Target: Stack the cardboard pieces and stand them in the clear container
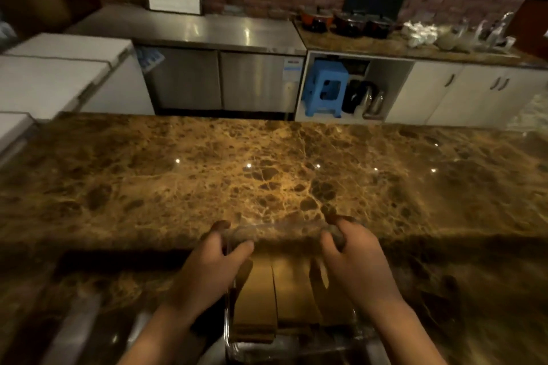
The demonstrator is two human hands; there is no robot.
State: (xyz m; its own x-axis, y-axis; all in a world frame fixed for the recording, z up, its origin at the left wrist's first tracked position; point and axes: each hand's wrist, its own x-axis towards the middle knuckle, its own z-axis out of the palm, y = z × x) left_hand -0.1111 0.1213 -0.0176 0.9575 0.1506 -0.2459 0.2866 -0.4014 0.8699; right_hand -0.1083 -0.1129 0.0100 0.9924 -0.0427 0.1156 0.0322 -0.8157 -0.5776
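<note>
A clear container (275,230) sits at the near edge of the brown marble counter (267,169), low in the head view. Brown cardboard pieces (275,293) stand inside it in a stack, side by side. My left hand (213,264) grips the container's far left corner, fingers curled over the rim. On the far right corner my right hand (353,255) holds the rim the same way. The container's near wall (252,347) shows at the bottom of the frame, partly hidden by my forearms.
The marble counter stretches wide ahead and to both sides. Beyond it stand a steel cabinet (219,80), a blue stool (324,87) in an open shelf, white cupboards (474,95) and pots (347,22) on a back counter. White chest units (59,74) are at the left.
</note>
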